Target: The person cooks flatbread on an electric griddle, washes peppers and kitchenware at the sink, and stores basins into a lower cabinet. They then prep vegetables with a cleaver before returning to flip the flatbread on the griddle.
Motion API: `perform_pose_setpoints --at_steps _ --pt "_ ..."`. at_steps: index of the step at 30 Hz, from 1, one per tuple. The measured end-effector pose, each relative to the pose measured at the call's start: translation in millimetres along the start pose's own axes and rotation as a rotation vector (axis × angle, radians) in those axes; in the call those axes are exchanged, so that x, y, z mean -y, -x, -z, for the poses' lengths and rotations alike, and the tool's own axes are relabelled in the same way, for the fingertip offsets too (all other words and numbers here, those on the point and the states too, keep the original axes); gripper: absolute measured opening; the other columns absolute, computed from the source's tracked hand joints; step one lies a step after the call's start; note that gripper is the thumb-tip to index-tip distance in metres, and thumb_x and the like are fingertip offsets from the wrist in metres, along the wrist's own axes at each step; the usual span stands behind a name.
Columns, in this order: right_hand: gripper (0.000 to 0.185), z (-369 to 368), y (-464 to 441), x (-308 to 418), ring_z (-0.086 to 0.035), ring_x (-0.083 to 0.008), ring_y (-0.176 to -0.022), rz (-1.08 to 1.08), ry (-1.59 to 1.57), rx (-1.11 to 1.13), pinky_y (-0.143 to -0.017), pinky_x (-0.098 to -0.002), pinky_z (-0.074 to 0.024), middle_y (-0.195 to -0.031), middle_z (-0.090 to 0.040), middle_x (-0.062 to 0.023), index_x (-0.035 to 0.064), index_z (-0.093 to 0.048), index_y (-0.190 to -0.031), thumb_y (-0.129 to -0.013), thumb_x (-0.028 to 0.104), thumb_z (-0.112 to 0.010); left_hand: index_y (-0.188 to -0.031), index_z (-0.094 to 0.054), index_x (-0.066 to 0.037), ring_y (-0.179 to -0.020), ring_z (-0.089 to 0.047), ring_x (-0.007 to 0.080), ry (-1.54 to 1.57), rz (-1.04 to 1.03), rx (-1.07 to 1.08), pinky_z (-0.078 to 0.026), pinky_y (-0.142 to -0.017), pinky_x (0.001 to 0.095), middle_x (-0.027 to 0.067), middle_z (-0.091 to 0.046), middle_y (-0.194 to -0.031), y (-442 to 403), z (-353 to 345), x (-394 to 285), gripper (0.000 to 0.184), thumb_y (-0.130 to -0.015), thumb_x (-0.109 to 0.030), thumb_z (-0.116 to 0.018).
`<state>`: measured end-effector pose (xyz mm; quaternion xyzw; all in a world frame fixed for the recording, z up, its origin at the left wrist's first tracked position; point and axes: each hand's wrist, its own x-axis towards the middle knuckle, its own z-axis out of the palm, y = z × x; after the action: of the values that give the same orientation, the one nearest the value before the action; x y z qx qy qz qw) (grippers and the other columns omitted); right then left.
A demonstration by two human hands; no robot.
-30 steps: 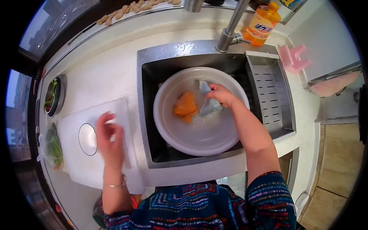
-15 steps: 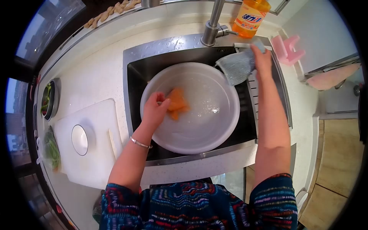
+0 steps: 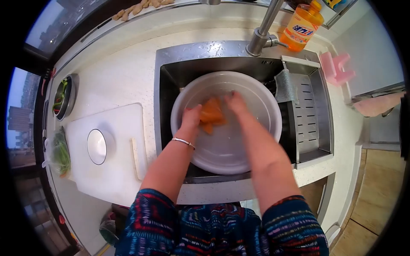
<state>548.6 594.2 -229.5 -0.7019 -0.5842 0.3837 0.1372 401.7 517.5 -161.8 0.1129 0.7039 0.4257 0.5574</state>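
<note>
A round grey-white basin point(image 3: 226, 151) of water sits in the steel sink point(image 3: 192, 48). An orange cloth point(image 3: 212, 112) lies in the water at the basin's left. My left hand point(image 3: 191, 116) is closed on the left edge of this cloth. Just right of the cloth, my right hand point(image 3: 235, 102) dips into the water; its fingers are blurred, and whether they hold anything is unclear. A grey-blue cloth point(image 3: 285, 86) hangs over the left edge of the slotted drain tray point(image 3: 305, 113).
The faucet point(image 3: 259, 40) rises behind the basin, beside an orange detergent bottle point(image 3: 301, 27). A pink holder point(image 3: 337, 68) stands at right. To the left are a white cutting board point(image 3: 124, 119) with a white bowl point(image 3: 97, 146), bagged greens point(image 3: 61, 155) and a dark bowl point(image 3: 66, 98).
The grey-blue cloth went from the basin to the tray's edge and was let go. My right hand came back to the basin. My left hand moved from over the cutting board to the orange cloth.
</note>
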Motion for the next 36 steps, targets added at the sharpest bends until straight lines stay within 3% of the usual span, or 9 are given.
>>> perform_pose_setpoints --at_steps 2,4,7,10,11,25,30,34,36 --pt "0.048 -76.2 -17.3 -27.3 -0.047 -0.0274 -0.107 0.202 0.309 0.223 -0.085 -0.035 -0.0399 -0.115 -0.047 -0.0205 0.0013 -0.041 -0.117 -0.08 0.03 -0.051 -0.106 -0.049 0.001 -0.091 -0.051 0.0223 0.068 0.054 0.011 -0.04 -0.079 0.0332 0.0119 -0.054 -0.101 -1.5 -2.3 0.0 0.039 -0.081 -0.028 -0.052" --pt "0.041 -73.3 20.1 7.2 -0.052 -0.0221 -0.096 -0.03 -0.686 0.306 -0.079 -0.0331 -0.0432 -0.103 -0.053 -0.0164 0.001 -0.045 -0.111 -0.077 0.022 -0.055 -0.122 -0.04 -0.014 -0.114 -0.036 0.0344 0.098 0.302 0.056 -0.022 -0.089 0.0611 0.0098 -0.041 -0.124 -8.5 -0.1 7.0 0.046 -0.083 -0.038 -0.045" --pt "0.031 -30.7 62.9 62.0 -0.054 -0.0171 -0.083 -0.152 -0.75 0.502 -0.072 -0.0306 -0.0443 -0.089 -0.057 -0.0111 0.0024 -0.048 -0.102 -0.075 0.015 -0.055 -0.107 -0.052 -0.015 -0.099 -0.05 0.0288 0.369 0.498 -0.027 -0.035 -0.081 0.0553 0.0079 -0.054 -0.105 -8.1 -0.6 -4.1 0.036 -0.084 -0.04 -0.043" --pt "0.021 -5.2 113.4 88.4 -0.057 -0.0246 -0.078 0.209 -0.393 0.39 -0.069 -0.0355 -0.0437 -0.085 -0.059 -0.0141 0.0067 -0.054 -0.092 -0.077 0.022 -0.052 -0.084 -0.055 -0.012 -0.078 -0.056 0.0218 0.613 0.063 0.303 -0.047 -0.068 0.0384 0.0065 -0.059 -0.082 -33.8 21.8 34.8 0.023 -0.082 -0.034 -0.049" --pt "0.019 -5.4 128.3 89.7 -0.057 -0.0261 -0.074 0.328 -0.265 0.245 -0.066 -0.0363 -0.0444 -0.082 -0.059 -0.0132 0.0059 -0.053 -0.087 -0.076 0.021 -0.054 -0.086 -0.055 -0.01 -0.077 -0.057 0.0217 0.788 0.23 0.663 -0.048 -0.064 0.0342 0.0066 -0.059 -0.085 -74.0 34.2 63.0 0.02 -0.083 -0.028 -0.047" --pt "0.028 17.0 18.6 -6.1 -0.055 -0.0347 -0.083 0.015 0.255 -0.15 -0.075 -0.0399 -0.0435 -0.095 -0.057 -0.0194 0.0023 -0.053 -0.093 -0.077 0.024 -0.051 -0.111 -0.043 -0.006 -0.101 -0.047 0.0308 0.22 0.165 0.346 -0.041 -0.079 0.0479 0.0132 -0.046 -0.113 18.3 -3.4 0.7 0.038 -0.081 -0.029 -0.051" --pt "0.041 -23.2 29.2 -13.0 -0.057 -0.0268 -0.082 -0.059 -0.212 0.138 -0.073 -0.0326 -0.0454 -0.093 -0.058 -0.0154 0.004 -0.051 -0.099 -0.064 0.013 -0.069 -0.125 -0.031 -0.015 -0.119 -0.025 0.0337 0.123 0.294 0.14 -0.018 -0.095 0.0557 0.0145 -0.023 -0.131 10.5 16.3 0.1 0.057 -0.078 -0.039 -0.054" --pt "0.028 -18.9 76.6 63.6 -0.056 -0.0206 -0.068 0.141 -0.362 0.366 -0.061 -0.0325 -0.0447 -0.076 -0.056 -0.0106 0.0041 -0.046 -0.073 -0.065 0.021 -0.067 -0.116 -0.04 -0.01 -0.112 -0.037 0.0303 0.218 0.459 -0.126 -0.029 -0.092 0.0499 0.0139 -0.038 -0.121 9.5 9.9 -3.5 0.046 -0.08 -0.037 -0.052" --pt "0.029 3.1 123.7 99.0 -0.055 -0.0197 -0.067 0.214 -0.228 0.31 -0.06 -0.0337 -0.0443 -0.074 -0.054 -0.0091 0.0047 -0.042 -0.067 -0.068 0.023 -0.065 -0.098 -0.049 -0.008 -0.085 -0.05 0.0239 0.544 0.301 0.409 -0.04 -0.073 0.0384 0.0089 -0.05 -0.091 -47.4 35.4 46.2 0.028 -0.084 -0.032 -0.043"
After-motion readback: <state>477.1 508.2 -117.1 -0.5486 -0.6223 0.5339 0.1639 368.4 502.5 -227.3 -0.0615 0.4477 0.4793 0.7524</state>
